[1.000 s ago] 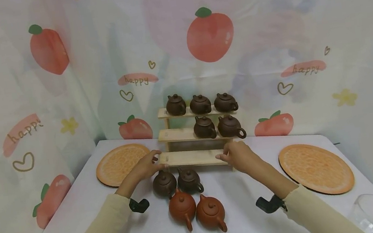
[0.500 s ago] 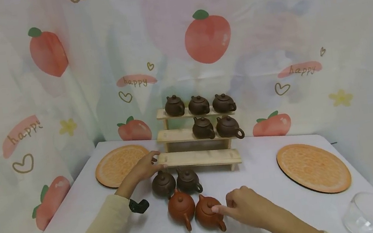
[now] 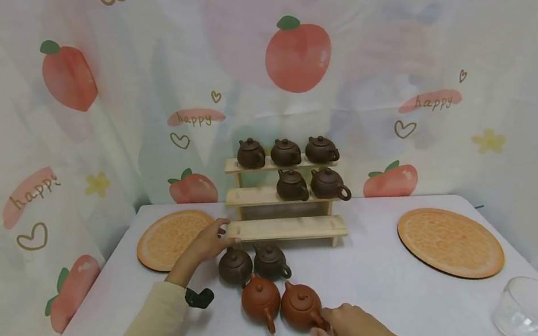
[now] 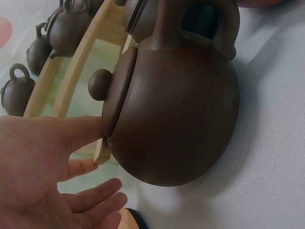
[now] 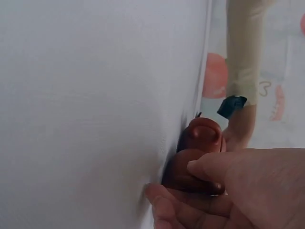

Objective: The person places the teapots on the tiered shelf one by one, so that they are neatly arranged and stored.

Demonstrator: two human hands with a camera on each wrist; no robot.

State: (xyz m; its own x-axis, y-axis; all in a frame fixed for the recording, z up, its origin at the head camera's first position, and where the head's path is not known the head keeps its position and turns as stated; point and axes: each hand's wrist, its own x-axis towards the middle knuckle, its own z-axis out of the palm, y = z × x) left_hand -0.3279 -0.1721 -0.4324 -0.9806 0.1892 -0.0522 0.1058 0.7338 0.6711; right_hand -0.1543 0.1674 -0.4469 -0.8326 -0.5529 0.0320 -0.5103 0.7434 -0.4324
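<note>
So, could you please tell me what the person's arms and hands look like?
On the left, a plain cream sleeve ends near the wrist, with a small dark, angled device at the cuff. The left hand and right hand are without gloves; any right sleeve is out of view.

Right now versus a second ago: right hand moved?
Yes: in the head view, the right hand has moved from the bottom shelf toward the camera, now at the right-hand reddish teapot's handle.

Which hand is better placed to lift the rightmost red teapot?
Right, probably: the right hand is at that red teapot, by its handle; the left hand is at the lowest wooden shelf.
</note>
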